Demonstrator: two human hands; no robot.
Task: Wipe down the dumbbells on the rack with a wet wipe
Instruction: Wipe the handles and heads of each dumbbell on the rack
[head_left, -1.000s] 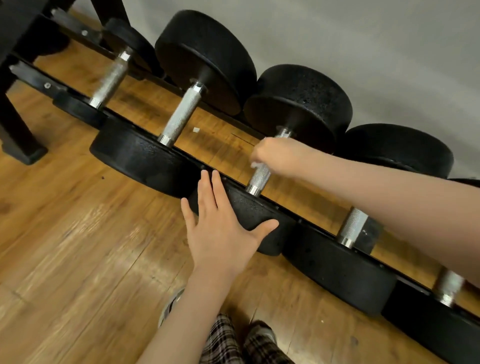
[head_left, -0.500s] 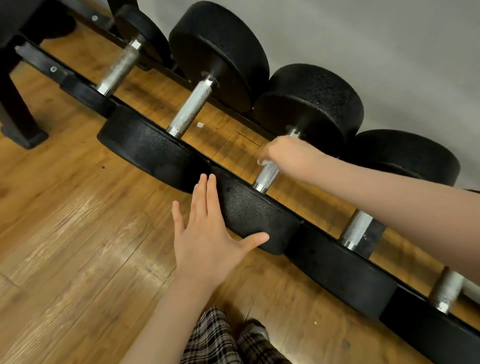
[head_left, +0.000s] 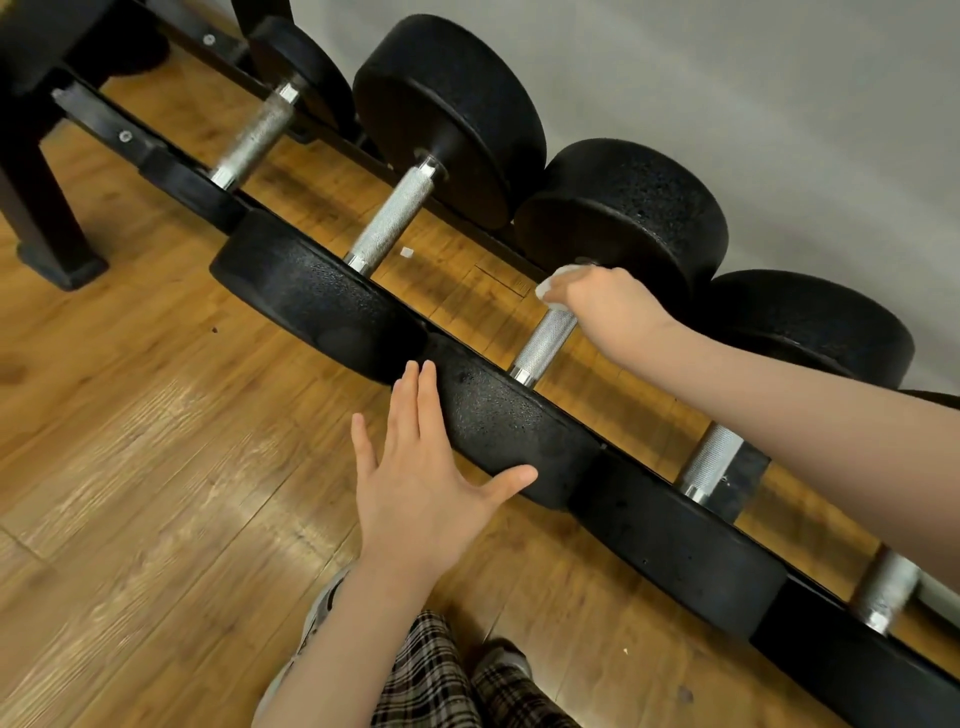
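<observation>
- Dumbbells (head_left: 524, 415) lie side by side on a low black rack (head_left: 124, 136) that runs from 10 o'clock down to 4 o'clock across the view, each with two black rubber heads and a knurled steel handle between them.
- Third dumbbell from the 10 o'clock end is the one being handled; its near head sits at the centre, its far head (head_left: 623, 213) toward 1 o'clock.
- Right hand (head_left: 608, 306) comes in from 3 o'clock and is clenched round the far end of that dumbbell's handle (head_left: 545, 343), close to the far head.
- White wet wipe (head_left: 558, 280) is bunched in the right hand's grasp; a fold of it shows at the 11 o'clock side of the knuckles.
- Left hand (head_left: 421, 478) reaches up from 6 o'clock, fingers straight and together, thumb spread wide; it holds nothing.
- Left fingertips lie against the near head's 9 o'clock edge, and the thumb rests along its lower rim.
- Wooden plank floor (head_left: 130, 441) fills the 8 o'clock side; a grey wall (head_left: 779, 104) stands behind the rack at 1 o'clock.
- Small white scrap (head_left: 406, 252) lies on the floor under the rack, just beside the second dumbbell's handle (head_left: 389, 218).
- Plaid trousers (head_left: 431, 680) show at 6 o'clock.
</observation>
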